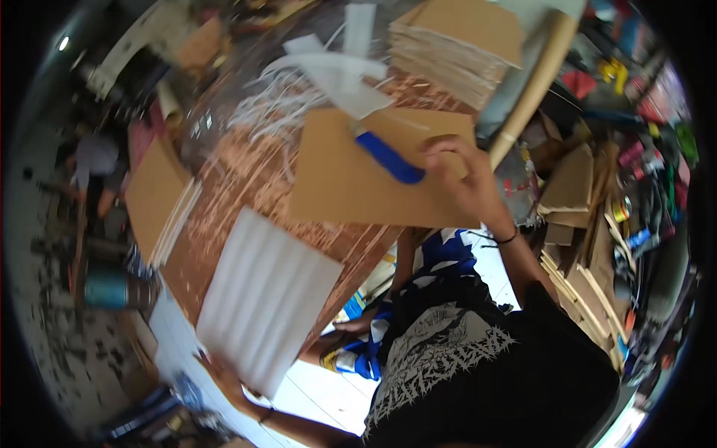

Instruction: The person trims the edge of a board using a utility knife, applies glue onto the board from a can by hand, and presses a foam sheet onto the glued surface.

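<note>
A white foam sheet (pixel 269 291) lies slanted over the near-left edge of the table. My left hand (pixel 228 381) grips its lower corner, with part of the fingers hidden by the sheet. On a flat brown cardboard sheet (pixel 343 187) rests a blue-handled knife (pixel 388 157), its short visible blade end pointing up and left. Over the right part of that cardboard hovers my right hand (pixel 467 179), fingers bent and apart with nothing seen between them. Its fingertips are close to the end of the blue handle, apparently not touching it.
Stacked cardboard pieces (pixel 455 52) stand at the far right, beside a long cardboard tube (pixel 534 89). White foam strips (pixel 291 89) litter the scarred table top (pixel 224 201). Cardboard with white layers (pixel 160 201) leans at the left edge. Clutter and wooden sticks (pixel 579 299) fill the right.
</note>
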A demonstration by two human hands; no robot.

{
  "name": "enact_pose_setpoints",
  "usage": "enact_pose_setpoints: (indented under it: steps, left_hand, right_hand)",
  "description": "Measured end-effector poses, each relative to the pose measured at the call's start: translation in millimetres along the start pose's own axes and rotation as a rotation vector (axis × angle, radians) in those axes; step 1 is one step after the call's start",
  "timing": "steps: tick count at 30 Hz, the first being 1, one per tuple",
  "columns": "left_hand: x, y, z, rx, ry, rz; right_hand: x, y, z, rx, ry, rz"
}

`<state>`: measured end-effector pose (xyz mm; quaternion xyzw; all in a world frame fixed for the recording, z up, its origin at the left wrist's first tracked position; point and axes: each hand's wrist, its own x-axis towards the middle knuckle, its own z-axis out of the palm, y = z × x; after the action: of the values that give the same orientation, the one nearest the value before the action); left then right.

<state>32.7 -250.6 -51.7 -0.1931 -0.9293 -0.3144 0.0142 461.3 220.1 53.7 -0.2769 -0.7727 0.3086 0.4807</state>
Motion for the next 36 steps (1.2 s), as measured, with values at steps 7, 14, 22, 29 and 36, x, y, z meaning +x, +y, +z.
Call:
enact_pose_setpoints:
  steps: [7, 14, 22, 29, 36]
  left_hand:
    - [-10, 15, 48, 0.084, -0.016, -0.082]
    - [-3, 44, 68, 0.166, -0.041, -0.120]
    - [3, 5, 76, 0.147, -0.077, -0.277]
    - [-19, -2, 37, 0.186, -0.002, -0.327]
    - [-50, 5, -23, 0.127, 0.342, -0.186]
  right_hand:
    - [-107, 92, -260, -0.645, 0.737, 0.167]
    - [-277, 170, -501, -1.221, 1.275, 0.759]
    - [-340, 271, -593, -1.730, 0.375, 0.664]
    - [-315, 265, -517, -1.605, 0.627, 1.259]
    - [-238, 204, -481, -1.162, 0.919, 0.603]
